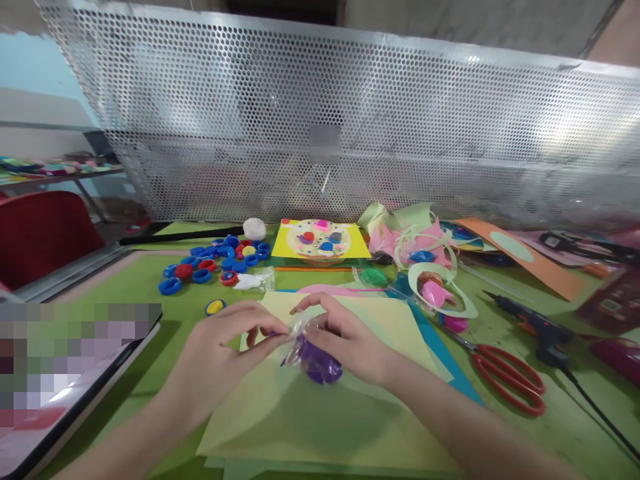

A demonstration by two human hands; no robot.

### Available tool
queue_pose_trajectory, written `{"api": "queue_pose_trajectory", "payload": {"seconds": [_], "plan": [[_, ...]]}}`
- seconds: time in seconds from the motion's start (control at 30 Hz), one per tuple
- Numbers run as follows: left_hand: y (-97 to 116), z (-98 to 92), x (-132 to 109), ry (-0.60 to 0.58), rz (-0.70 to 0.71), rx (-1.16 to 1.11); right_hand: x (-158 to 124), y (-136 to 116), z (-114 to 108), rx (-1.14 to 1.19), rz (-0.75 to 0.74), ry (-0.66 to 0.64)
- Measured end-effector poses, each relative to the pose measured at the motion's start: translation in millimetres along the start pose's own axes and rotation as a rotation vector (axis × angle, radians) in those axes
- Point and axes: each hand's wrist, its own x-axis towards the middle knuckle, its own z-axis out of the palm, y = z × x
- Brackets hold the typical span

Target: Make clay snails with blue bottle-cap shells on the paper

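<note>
A small clear plastic bag with a purple lump (323,365) inside hangs between my hands, above a stack of pale yellow paper (280,427). The thumb and forefinger of my left hand (235,343) pinch the bag's gathered end. On its other side, my right hand (345,337) grips the bag with thumb and fingers, partly covering the purple lump. What the lump is made of I cannot tell for sure; it looks soft and smooth. Just beyond my left hand lies a blue bottle cap with yellow filling (215,307).
Blue and red bottle caps (201,275) lie at the back left. A decorated plate (320,257) on yellow card stands behind the paper. Red-handled scissors (510,377) and a glue gun (537,327) lie at right, a tablet (125,357) at left. A perforated metal panel (280,100) closes the back.
</note>
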Motion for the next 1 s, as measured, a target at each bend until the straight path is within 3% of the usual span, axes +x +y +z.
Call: {"api": "queue_pose_trajectory", "payload": {"seconds": [0.23,0.43,0.73,1.0], "plan": [[-2,-1.3,6,-0.198,-0.096,-0.109,0,2,-1,-0.093,-0.004,-0.009],[-6,2.6,8,-0.236,-0.243,-0.336,-3,0,1,-0.151,-0.020,-0.036],[-11,3.0,7,-0.257,-0.217,-0.320,-4,0,0,-0.169,0.009,-0.054],[1,2.8,2,-0.272,-0.110,-0.181,-2,1,1,0.037,0.037,-0.118]]}}
